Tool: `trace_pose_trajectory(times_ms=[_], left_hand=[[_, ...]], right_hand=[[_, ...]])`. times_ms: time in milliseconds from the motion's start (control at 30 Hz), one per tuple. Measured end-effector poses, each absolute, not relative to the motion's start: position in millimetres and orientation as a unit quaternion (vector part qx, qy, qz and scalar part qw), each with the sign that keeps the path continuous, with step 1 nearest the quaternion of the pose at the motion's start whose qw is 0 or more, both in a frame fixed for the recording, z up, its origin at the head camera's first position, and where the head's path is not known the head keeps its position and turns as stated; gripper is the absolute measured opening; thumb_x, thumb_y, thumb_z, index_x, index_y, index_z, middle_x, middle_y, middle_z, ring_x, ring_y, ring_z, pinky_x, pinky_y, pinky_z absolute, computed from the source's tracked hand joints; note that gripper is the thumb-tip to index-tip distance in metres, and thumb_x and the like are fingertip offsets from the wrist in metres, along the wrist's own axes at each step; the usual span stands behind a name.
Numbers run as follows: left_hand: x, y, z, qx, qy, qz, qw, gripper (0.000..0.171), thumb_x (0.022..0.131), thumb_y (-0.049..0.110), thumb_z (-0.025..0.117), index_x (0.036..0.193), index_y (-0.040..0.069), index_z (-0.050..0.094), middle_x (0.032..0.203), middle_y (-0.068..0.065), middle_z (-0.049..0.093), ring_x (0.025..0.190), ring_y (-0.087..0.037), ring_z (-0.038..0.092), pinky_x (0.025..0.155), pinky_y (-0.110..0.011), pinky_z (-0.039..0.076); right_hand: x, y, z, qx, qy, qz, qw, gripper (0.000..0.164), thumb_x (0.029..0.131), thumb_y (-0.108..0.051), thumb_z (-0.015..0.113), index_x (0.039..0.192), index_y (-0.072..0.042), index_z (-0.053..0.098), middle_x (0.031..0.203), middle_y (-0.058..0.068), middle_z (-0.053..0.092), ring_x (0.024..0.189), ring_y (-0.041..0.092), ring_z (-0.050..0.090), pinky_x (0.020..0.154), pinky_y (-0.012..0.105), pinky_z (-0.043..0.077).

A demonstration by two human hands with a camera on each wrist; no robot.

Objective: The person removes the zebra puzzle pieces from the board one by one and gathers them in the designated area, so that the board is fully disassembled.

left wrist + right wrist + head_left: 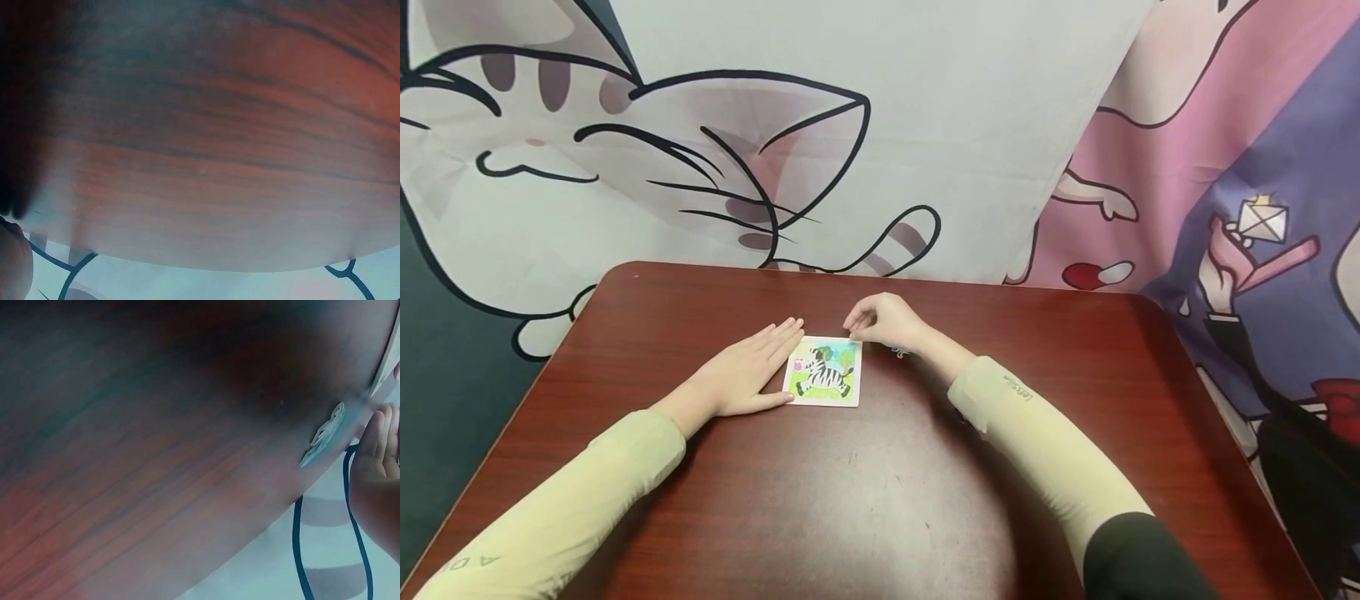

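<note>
A square picture card [823,371] with a cartoon zebra and a pale border lies on the brown table [850,483]. At its left side my left hand [741,375] lies flat, fingers straight and together by the upper left corner, thumb touching the lower left edge. My right hand [886,321] is at the card's upper right corner with its fingers bent and the tips close to the thumb. Whether anything small is between those fingertips is not visible. Beneath the right wrist lies a small white and light-blue flat piece with a wavy outline [324,434], mostly hidden in the head view.
The table's far edge runs close behind both hands. Beyond it hangs a cloth backdrop [970,125] with a large cartoon cat. A dark object [1300,483] stands beside the table at the right.
</note>
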State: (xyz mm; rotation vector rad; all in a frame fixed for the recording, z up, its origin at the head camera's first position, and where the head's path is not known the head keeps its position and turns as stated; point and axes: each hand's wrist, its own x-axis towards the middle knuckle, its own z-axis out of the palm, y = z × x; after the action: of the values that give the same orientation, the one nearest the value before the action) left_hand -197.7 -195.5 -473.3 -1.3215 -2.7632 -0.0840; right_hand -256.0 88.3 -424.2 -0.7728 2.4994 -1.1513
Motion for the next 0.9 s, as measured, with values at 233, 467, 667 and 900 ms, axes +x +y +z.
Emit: trace_pose_trajectory(times_ms=[233,467,667,900], left_hand=[[-197,-195,-474,-0.431,-0.902,-0.019,0.029,0.092,0.088,0.067,0.034,0.148,0.0,0.017,0.156,-0.014,0.012,0.144,-0.024,0.008,0.116,-0.039,0.017],[-198,-195,-475,-0.431,-0.902,-0.019,0.027,0.091,0.088,0.067,0.033,0.149,0.001,0.016,0.156,-0.013,0.011,0.144,-0.023,0.007,0.116,-0.039,0.015],[-198,-196,-476,-0.432,-0.901,-0.024,0.033,0.091,0.088,0.066,0.036,0.148,0.0,0.016,0.156,-0.014,0.012,0.144,-0.024,0.01,0.116,-0.04,0.016],[-198,-196,-476,-0.433,-0.9,-0.03,0.041,0.091,0.088,0.065,0.038,0.148,0.0,0.017,0.155,-0.015,0.014,0.143,-0.025,0.012,0.116,-0.039,0.016]], right_hand=[[-256,78,-431,-0.294,0.854,-0.403,0.146,0.018,0.076,-0.003,0.072,0.094,0.001,0.07,0.083,0.005,0.07,0.073,0.008,0.064,0.068,0.019,0.053],[-256,67,-430,-0.312,0.84,-0.411,0.167,0.019,0.076,-0.001,0.073,0.094,-0.001,0.07,0.084,0.004,0.07,0.075,0.01,0.065,0.069,0.02,0.054],[-255,54,-430,-0.324,0.845,-0.39,0.17,0.02,0.075,-0.003,0.076,0.094,-0.004,0.071,0.082,0.002,0.069,0.074,0.009,0.063,0.069,0.018,0.053],[-257,44,-435,-0.347,0.847,-0.366,0.17,0.024,0.074,-0.004,0.077,0.097,-0.005,0.07,0.085,0.003,0.068,0.076,0.008,0.062,0.07,0.015,0.052]])
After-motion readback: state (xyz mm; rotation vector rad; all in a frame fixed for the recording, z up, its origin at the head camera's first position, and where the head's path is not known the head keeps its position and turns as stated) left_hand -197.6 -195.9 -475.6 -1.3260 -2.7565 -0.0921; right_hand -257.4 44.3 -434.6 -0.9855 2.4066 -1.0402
